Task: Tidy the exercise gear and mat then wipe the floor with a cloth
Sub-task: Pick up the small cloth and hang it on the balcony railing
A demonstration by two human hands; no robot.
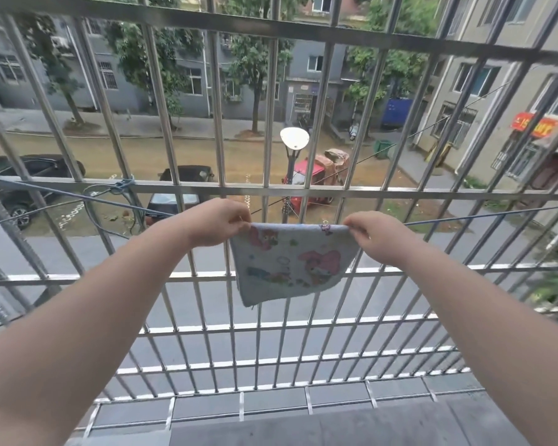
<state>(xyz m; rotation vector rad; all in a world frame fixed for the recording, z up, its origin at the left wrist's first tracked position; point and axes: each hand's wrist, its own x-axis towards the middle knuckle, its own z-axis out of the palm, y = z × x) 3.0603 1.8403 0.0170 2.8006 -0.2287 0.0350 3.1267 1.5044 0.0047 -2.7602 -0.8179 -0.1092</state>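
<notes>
Reaching out with both arms, the person holds a cloth point(290, 262) up at a blue line point(464, 218) strung across the inside of a steel window grille point(207, 188). The left hand point(218, 222) pinches the cloth's top left corner, fingers curled tight over the edge; the right hand point(376, 236) pinches the top right corner the same way. Between the two hands the top edge runs taut and level along the line, though whether it is folded over the line or only held against it I cannot tell. The cloth hangs down flat from there, pale blue with pink cartoon figures, its lower left corner dipping lowest. It hangs above the grille's barred floor, touching nothing but the hands and perhaps the line.

The line's left stretch is knotted to a horizontal bar point(123, 185). Beyond the bars lies a wet yard with a white street lamp point(294, 139), dark cars point(181, 191), a red three-wheeler point(313, 178), trees and grey apartment blocks.
</notes>
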